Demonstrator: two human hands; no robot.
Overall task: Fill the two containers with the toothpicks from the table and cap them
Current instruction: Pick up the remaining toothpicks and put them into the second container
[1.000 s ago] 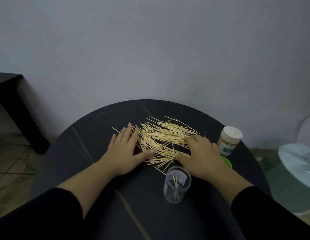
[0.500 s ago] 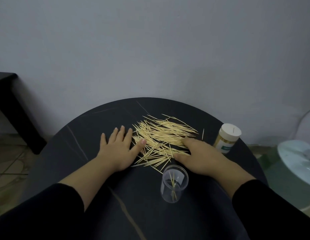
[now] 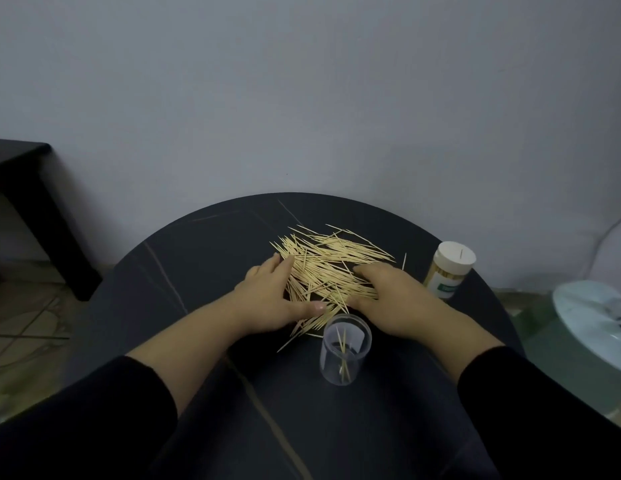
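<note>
Both hands spread, gripping nothing as far as I can see: left hand [image 3: 272, 299] flat against left edge of toothpick pile [image 3: 331, 266], right hand [image 3: 388, 292] pressing right edge. Pile sits mid-table [image 3: 184, 271]. Open clear container [image 3: 345, 351] just nearer me, few picks inside. White-capped container [image 3: 449, 268] right of pile.

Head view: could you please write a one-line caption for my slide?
Left hand and right hand flank a toothpick pile on a black table, behind a clear container.

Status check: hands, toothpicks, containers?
Both open: left hand and right hand flank the toothpick pile, touching it. The clear container is uncapped, few sticks inside; the white-capped container looks full. Nothing in the way.
</note>
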